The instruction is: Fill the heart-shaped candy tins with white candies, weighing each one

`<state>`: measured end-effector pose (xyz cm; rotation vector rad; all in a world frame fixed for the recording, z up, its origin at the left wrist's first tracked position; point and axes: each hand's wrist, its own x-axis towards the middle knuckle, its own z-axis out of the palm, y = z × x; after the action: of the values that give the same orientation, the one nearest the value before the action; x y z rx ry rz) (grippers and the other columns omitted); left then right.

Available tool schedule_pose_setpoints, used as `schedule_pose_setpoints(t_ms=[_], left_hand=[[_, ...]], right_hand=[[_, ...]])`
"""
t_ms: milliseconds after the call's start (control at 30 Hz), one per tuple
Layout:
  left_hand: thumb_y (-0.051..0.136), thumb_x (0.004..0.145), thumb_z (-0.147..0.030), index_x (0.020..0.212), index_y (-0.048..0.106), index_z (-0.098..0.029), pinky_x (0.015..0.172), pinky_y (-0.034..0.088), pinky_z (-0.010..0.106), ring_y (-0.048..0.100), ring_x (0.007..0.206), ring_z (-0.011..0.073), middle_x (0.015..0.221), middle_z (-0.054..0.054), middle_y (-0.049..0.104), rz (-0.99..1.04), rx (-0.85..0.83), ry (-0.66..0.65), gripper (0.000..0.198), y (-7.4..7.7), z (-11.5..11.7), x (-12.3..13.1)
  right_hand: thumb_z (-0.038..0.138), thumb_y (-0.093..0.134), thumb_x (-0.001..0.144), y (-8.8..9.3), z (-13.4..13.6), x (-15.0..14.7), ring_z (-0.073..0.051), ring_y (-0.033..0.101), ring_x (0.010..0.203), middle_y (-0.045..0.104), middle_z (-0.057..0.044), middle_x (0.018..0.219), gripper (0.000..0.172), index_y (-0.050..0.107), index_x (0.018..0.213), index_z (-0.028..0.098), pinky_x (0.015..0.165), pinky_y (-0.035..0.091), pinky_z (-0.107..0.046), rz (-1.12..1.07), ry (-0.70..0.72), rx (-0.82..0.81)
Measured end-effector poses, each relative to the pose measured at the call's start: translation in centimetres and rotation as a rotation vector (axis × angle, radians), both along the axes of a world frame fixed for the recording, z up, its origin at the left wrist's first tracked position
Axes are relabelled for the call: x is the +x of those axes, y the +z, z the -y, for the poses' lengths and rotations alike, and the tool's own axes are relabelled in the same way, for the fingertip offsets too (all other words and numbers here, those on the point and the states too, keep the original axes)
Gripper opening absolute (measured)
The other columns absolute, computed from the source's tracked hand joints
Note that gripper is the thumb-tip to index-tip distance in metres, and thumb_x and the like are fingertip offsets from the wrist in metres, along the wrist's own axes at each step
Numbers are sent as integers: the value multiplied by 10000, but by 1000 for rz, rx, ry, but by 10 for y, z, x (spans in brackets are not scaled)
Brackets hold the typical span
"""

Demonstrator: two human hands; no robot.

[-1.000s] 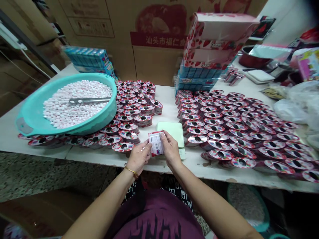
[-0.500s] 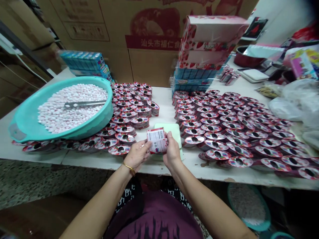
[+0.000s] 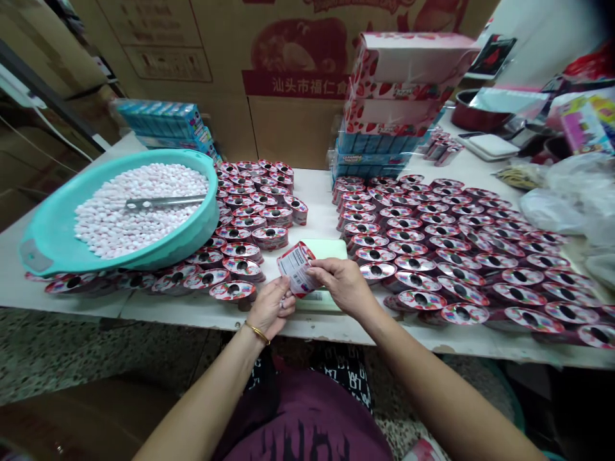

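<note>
Holding: your right hand [image 3: 343,285] grip pinches the tilted carton [image 3: 295,266].
Left hand [image 3: 271,308]: curled at the carton's 7 o'clock; grip, cannot tell.
Carton: over desk [image 3: 192,307], 6 o'clock edge.

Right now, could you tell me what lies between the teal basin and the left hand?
In the head view, rows of red packs lie between the teal basin and the left hand.

Both hands, left hand [image 3: 271,308] and right hand [image 3: 344,284], pinch a small printed candy packet [image 3: 296,269] over the table's near edge [image 3: 192,307], between rows of round tins [image 3: 461,256] and a teal basin [image 3: 52,238].
</note>
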<state>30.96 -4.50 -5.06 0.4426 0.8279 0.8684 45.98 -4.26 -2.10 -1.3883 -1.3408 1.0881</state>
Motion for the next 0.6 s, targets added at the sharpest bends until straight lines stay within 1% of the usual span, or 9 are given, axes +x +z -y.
schedule_pose_setpoints(t_ms=[100,167,233,300,333,400,467,533,600], left_hand=[[620,658,-328,700,427,-135,318,149,91,312,392,-12,553,-64,371,26,20,14,276,0,2,5],[598,681,-314,711,441,-134,310,153,93,314,389,-11,566,-57,385,49,1,25,242,-1,4,2],[578,704,-283,790,480,-129,300,149,93,301,376,-11,560,-61,379,70,-47,42,202,-2,8,-6],[557,723,-253,881,501,-124,292,152,91,295,368,-11,558,-61,384,98,-113,40,211,-4,15,-17],[545,732,-242,894,506,-122,291,158,91,298,367,-10,563,-56,396,120,-149,32,205,-5,19,-22],[516,751,-231,862,516,-122,292,180,94,316,373,-5,581,-42,431,184,-226,5,156,-8,29,-29],[493,764,-231,826,521,-123,304,218,99,356,394,4,608,-22,474,257,-312,-29,128,-10,39,-29],[477,771,-246,807,527,-123,329,275,112,417,436,25,646,4,518,326,-402,-75,138,-12,47,-25],[461,772,-245,782,533,-120,390,363,145,487,505,59,669,25,550,372,-471,-89,144,-16,56,-18]], right_hand=[[361,502,739,15,-4,6,-103,482,529,588,1,571,234,642,668,188,495,350,-215,420,140,60],[352,477,764,22,-10,10,-104,483,528,588,-8,580,251,625,644,189,496,325,-218,716,197,131],[335,468,778,26,-16,14,-116,508,567,603,-35,654,245,616,661,180,508,311,-225,990,232,200],[306,453,793,27,-21,19,-130,529,600,606,-64,722,228,612,710,164,507,298,-229,1202,272,207],[291,441,802,27,-22,21,-134,536,608,603,-74,745,223,608,739,158,503,292,-228,1277,293,194],[273,417,818,28,-21,23,-133,540,607,597,-80,776,216,598,797,155,492,282,-223,1367,314,160],[290,401,830,31,-13,18,-128,535,612,592,-72,803,224,589,844,169,489,277,-218,1370,308,151],[302,408,827,32,2,3,-117,521,608,589,-61,798,223,590,838,174,484,276,-214,1292,344,159],[260,439,809,30,22,-19,-103,496,591,586,-52,748,191,597,772,160,482,282,-209,1168,451,190]])
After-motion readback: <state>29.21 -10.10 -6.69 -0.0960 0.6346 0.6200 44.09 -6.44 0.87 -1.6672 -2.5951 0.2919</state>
